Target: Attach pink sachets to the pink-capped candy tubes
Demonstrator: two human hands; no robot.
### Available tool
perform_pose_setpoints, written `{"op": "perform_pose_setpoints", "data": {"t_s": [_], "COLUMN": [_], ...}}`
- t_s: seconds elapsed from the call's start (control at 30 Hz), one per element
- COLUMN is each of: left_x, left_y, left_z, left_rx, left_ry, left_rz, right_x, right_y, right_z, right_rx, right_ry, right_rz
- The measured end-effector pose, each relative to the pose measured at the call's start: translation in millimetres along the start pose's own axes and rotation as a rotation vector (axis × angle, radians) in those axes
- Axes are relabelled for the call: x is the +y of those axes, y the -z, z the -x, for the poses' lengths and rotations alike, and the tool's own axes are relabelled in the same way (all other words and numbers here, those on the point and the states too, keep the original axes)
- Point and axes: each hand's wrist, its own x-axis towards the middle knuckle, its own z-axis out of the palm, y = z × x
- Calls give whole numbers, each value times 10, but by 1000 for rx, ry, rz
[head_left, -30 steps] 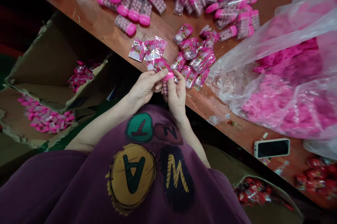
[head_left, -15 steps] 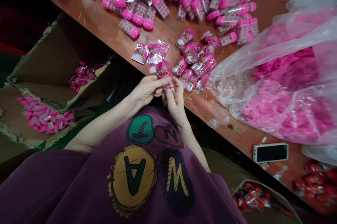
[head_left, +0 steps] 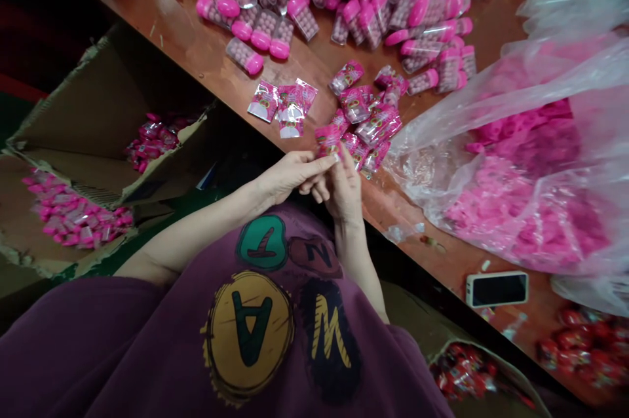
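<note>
Between my two hands is a small candy bottle with a pink printed sleeve (head_left: 327,136), held just above the table's near edge. My left hand (head_left: 295,175) pinches it from the left, thumb stretched across its lower end. From the right, the fingers of my right hand (head_left: 344,185) close round it, hiding its lower part. Several flat pink printed sleeves (head_left: 291,111) lie left of it on the table. Right behind my hands is a small heap of sleeved candy bottles (head_left: 376,118).
A big pile of pink-capped bottles (head_left: 304,15) covers the table's far side. To the right lie a plastic bag of pink caps (head_left: 521,208), a phone (head_left: 497,289) and red packets (head_left: 584,346). A cardboard box (head_left: 63,123) with pink items stands at left below the table.
Both hands have shifted slightly right with the sleeved candy bottle, away from the flat sleeves. My fingers now cover its lower end, where pink balls showed before.
</note>
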Motion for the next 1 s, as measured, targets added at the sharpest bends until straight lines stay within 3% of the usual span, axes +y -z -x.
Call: {"op": "perform_pose_setpoints", "data": {"t_s": [0.1,0.2,0.27,0.33,0.4,0.5,0.6,0.73,0.9,1.0], "left_x": [-22,-46,-62,-80,-100,-131,-141,-106,-46,-31], "left_y": [-28,123,295,476,631,773,801,744,676,656], "left_z": [29,99,124,111,67,-8,-38,2,49,0], "left_rx": [4,170,305,437,535,603,578,546,524,576], "left_ry": [-57,-84,-104,-115,-118,-115,-104,-78,-72,-88], "left_rz": [-5,-54,-54,-32,-18,11,30,11,-8,-64], "right_x": [-287,-481,-448,-286,-60,240,395,455,494,471], "right_y": [111,156,82,-66,-231,-370,-324,-184,-148,-127], "right_z": [-164,-273,-301,-327,-366,-405,-369,-300,-315,-279], "right_rx": [203,378,429,311,103,-45,-69,-137,-65,-70], "right_ry": [122,276,361,410,449,534,611,609,692,736], "right_rz": [122,442,744,1059,1358,1650,1676,1606,1559,1572]}}
